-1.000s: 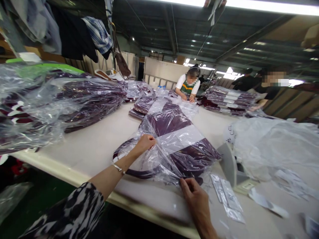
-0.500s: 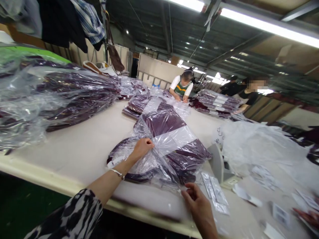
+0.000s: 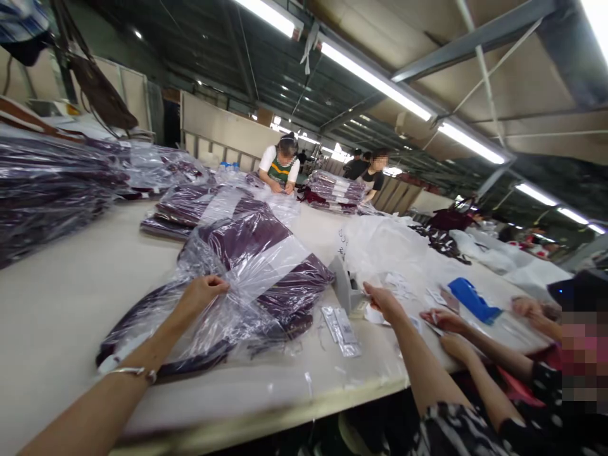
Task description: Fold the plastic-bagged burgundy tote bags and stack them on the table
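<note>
A dark maroon garment (image 3: 237,244) lies folded in a clear plastic bag (image 3: 278,266) on the table in front of me. My left hand (image 3: 206,294) is closed, pinching the gathered plastic at the bag's near left side. Out to the right, my right hand (image 3: 382,301) reaches to a grey tape dispenser (image 3: 342,285), its fingers drawn together at the dispenser's right side. Whatever is between those fingertips is too small to make out. Flat silvery packets (image 3: 341,330) lie between the bag and my right forearm.
More bagged maroon garments are piled at left (image 3: 42,190) and behind (image 3: 190,206). White plastic sheeting (image 3: 384,247) covers the far right. A co-worker's hands (image 3: 449,323) handle small papers close to my right arm, near a blue object (image 3: 472,301). Two other people work across the table.
My right hand has gone from the bag's near edge out to the tape dispenser. My left hand keeps its hold on the plastic. The view has swung right, showing the nearby co-worker.
</note>
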### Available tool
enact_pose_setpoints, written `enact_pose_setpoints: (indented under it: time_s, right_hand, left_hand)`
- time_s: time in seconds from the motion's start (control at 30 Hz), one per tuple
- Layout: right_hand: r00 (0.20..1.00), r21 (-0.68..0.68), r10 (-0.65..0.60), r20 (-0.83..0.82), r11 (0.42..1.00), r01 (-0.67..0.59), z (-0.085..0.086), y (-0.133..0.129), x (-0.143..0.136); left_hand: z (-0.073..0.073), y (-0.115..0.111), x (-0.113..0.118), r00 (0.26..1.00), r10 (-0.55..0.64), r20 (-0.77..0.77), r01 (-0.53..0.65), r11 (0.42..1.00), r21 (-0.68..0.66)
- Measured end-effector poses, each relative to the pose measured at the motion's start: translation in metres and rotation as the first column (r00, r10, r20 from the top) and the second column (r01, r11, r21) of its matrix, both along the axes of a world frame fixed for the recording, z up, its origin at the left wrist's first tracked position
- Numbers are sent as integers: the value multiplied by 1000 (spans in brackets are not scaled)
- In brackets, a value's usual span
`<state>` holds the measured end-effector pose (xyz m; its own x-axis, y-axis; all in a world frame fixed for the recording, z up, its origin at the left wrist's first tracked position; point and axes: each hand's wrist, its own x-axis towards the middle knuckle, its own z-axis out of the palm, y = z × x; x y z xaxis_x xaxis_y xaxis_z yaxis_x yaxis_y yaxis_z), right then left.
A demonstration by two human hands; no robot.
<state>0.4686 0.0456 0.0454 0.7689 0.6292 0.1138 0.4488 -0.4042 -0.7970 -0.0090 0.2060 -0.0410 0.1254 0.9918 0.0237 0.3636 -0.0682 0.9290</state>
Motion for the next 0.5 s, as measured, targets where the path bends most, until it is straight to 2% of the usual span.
enact_pose_setpoints:
  time_s: [0.1,0.2,0.37,0.5]
  right_hand:
    - [989,-1,6,-151,1000,-6,-9,14,-1]
    - [975,54,-30,-220,998,42,-8,15,1]
    - [960,147,-115,-257,977,156,-12,-5,5]
    - [964,104,-83,-252,988,112,-31,-30,-4]
  left_hand:
    - [-3,1,-1,999,0,44,1,1000,-16]
    - [-2,-1,-1,999,6,35,-5,1000,-21]
    - [2,-3,-1,1000,13,26,-12,999,-30]
    - [8,-10,-1,999,12,52,-11,1000,-10]
